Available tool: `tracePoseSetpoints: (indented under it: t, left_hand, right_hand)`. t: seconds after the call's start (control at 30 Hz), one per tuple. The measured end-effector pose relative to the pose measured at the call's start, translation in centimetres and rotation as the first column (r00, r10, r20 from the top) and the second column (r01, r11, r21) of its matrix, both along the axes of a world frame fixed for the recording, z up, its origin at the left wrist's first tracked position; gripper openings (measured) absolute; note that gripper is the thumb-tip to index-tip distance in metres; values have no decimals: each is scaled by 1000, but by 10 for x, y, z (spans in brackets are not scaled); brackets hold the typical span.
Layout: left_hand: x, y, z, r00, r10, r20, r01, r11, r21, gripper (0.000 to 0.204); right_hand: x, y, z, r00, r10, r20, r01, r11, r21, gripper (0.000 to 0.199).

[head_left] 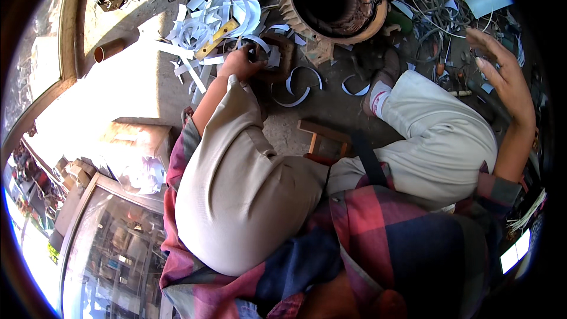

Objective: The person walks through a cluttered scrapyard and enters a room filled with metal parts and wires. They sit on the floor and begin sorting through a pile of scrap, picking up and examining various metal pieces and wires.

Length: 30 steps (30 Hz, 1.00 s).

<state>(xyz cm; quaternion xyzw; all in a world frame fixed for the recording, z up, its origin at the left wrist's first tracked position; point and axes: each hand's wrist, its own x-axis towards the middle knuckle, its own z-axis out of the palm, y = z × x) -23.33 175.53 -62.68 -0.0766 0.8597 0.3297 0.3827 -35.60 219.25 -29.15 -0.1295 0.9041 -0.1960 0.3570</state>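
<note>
Left hand (239, 64) is closed around a small dark part (258, 54) on the floor, beside white paper strips (218, 15). Right hand (502, 71) hangs open and empty, well apart, above tangled wires (431, 0). Motor stator (333, 0) stands just beyond the part.

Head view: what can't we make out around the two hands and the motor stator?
- Left hand: fingertips sink into a dark round part and paper strips; whether it grips cannot be told.
- Right hand: raised, fingers spread, near the dark rim; what lies under it is in shadow.
- Motor stator: top cut off by the frame edge, bore black.
- Wire tangle: single strands too small to tell apart.
</note>
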Motion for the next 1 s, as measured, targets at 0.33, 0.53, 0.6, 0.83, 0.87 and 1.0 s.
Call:
tracePoseSetpoints:
  t: [0.33, 0.53, 0.6, 0.83, 0.87, 1.0]
  left_hand:
    - [9, -27, 83, 833, 457, 312, -549, 614, 566, 40]
    - [40, -90, 102, 532, 721, 443, -700, 80, 710, 24]
    - [49, -107, 106, 428, 787, 445, -679, -44, 733, 22]
    - [167, -157, 163, 124, 989, -77, -855, 146, 498, 28]
    - [188, -152, 181, 200, 975, -96, -890, 222, 399, 29]
    - [299, -127, 185, 253, 959, 130, -962, 235, 137, 24]
  right_hand:
    - [14, -8, 14, 996, 42, -78, -45, 998, -42, 44]
    - [27, -15, 25, 988, 69, -136, -81, 993, -87, 45]
    - [35, -23, 41, 989, 44, -144, -58, 994, -97, 45]
    - [45, -54, 37, 981, 108, -164, -144, 964, -222, 40]
    - [49, -63, 42, 975, 133, -176, -167, 966, -195, 40]
    - [57, -86, 52, 972, 171, -159, -197, 966, -170, 41]
